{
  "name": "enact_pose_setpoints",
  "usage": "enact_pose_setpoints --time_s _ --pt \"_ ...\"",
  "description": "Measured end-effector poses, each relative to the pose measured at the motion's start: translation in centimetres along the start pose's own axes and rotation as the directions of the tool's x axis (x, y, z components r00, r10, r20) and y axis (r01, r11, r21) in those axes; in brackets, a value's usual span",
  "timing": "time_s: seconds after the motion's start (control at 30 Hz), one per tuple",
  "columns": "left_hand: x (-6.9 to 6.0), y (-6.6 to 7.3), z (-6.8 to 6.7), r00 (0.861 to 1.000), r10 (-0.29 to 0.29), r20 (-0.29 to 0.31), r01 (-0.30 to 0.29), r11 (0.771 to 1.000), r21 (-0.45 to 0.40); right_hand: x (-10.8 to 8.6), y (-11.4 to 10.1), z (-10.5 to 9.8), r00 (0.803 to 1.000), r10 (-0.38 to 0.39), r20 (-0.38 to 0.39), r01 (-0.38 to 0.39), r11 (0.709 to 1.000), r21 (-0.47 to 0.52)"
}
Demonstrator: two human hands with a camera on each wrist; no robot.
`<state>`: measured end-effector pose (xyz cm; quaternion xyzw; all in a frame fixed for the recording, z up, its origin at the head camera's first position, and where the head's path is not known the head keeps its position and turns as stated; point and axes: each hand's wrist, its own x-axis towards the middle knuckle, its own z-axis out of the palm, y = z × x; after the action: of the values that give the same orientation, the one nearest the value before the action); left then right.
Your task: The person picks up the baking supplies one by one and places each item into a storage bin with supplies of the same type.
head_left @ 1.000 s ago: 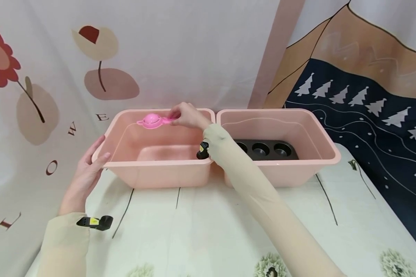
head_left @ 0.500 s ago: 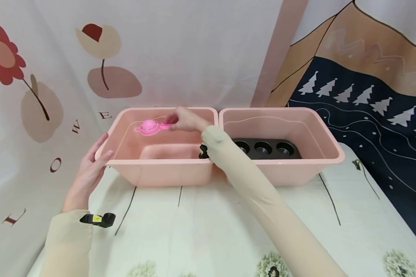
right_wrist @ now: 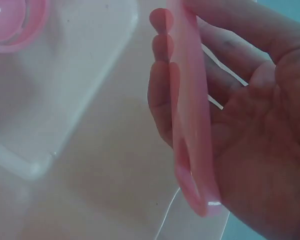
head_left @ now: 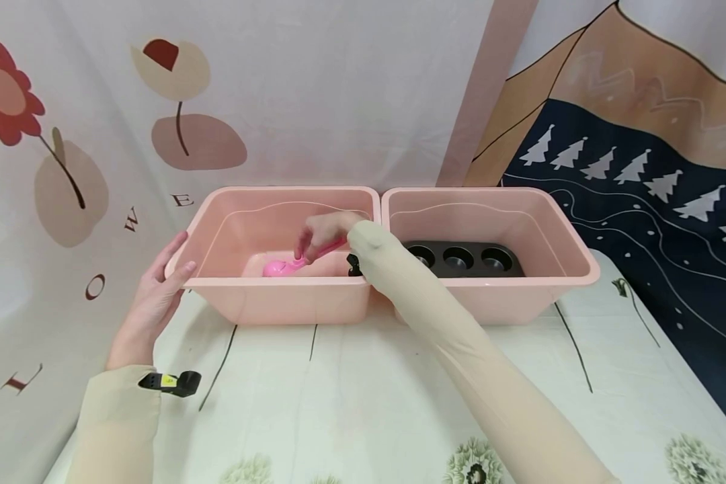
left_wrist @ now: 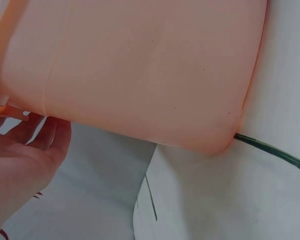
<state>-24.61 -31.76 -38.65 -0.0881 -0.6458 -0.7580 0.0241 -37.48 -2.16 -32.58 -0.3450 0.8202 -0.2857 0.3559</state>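
Note:
In the left pink tub (head_left: 290,302), my right hand (head_left: 322,235) grips the handle of a pink egg separator (head_left: 281,268). The cup end points down and left, low over the tub's floor; whether it touches cannot be told. The right wrist view shows the slotted handle (right_wrist: 192,110) lying across my curled fingers, with part of the round cup at the top left. My left hand (head_left: 151,296) holds the tub's left end at the rim, thumb at the front. In the left wrist view the fingers (left_wrist: 57,142) reach beneath the rim.
A second pink tub (head_left: 490,301) stands right beside the first, with a dark muffin tin (head_left: 478,259) inside. Both tubs stand on a pale floral cloth (head_left: 351,390), close to a printed curtain (head_left: 339,87) behind. My right forearm crosses in front of the right tub.
My right hand has lowered the egg separator from near the back rim deep into the left tub, its cup end tilting down. The left hand keeps its hold on the rim.

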Motion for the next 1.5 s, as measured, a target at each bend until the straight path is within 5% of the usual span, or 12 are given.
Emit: enact_pose_setpoints --time_s 0.43,0.73,1.0,1.23,1.5 --pt "0.1 -0.1 0.0 1.0 0.012 0.001 -0.012 1.0 -0.017 0.2 -0.1 0.0 0.997 -0.078 -0.029 0.078 0.997 0.019" --pt "0.1 -0.1 0.0 1.0 0.031 0.003 -0.031 0.999 -0.041 0.0 -0.3 0.1 1.0 -0.024 -0.002 0.024 1.0 -0.003" --pt "0.1 -0.2 0.0 0.999 0.034 0.014 -0.034 0.999 -0.041 0.0 -0.1 0.1 0.999 -0.014 0.036 0.011 0.997 0.081" --pt "-0.2 0.2 0.0 1.0 -0.011 -0.006 0.011 1.0 0.023 -0.2 -0.1 -0.4 0.994 -0.104 -0.024 0.106 0.989 0.101" --pt "-0.2 0.4 0.1 1.0 -0.026 -0.008 0.026 0.999 0.047 -1.8 0.0 -1.7 0.971 -0.195 -0.14 0.223 0.947 0.233"
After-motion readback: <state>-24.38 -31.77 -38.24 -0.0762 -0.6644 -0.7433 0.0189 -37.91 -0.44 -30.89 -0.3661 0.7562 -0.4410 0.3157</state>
